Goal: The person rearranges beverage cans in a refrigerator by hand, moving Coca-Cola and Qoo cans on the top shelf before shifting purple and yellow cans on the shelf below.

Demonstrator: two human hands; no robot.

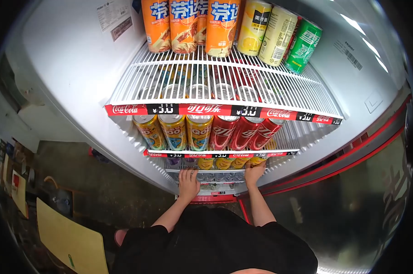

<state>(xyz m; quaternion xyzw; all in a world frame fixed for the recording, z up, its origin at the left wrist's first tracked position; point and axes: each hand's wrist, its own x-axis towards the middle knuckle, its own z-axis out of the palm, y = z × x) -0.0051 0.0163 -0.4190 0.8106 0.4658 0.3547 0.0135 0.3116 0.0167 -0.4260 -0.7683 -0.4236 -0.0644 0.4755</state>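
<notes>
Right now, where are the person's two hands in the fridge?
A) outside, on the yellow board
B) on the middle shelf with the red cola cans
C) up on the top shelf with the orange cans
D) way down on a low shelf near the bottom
D: the left hand and the right hand both rest on a low shelf, beneath the red cola cans and far under the orange cans.

- I see yellow cans [224, 163] standing upright in a row at the front of a low fridge shelf, just beyond my hands.
- The rightmost yellow can [257, 160] sits touching my right fingers.
</notes>
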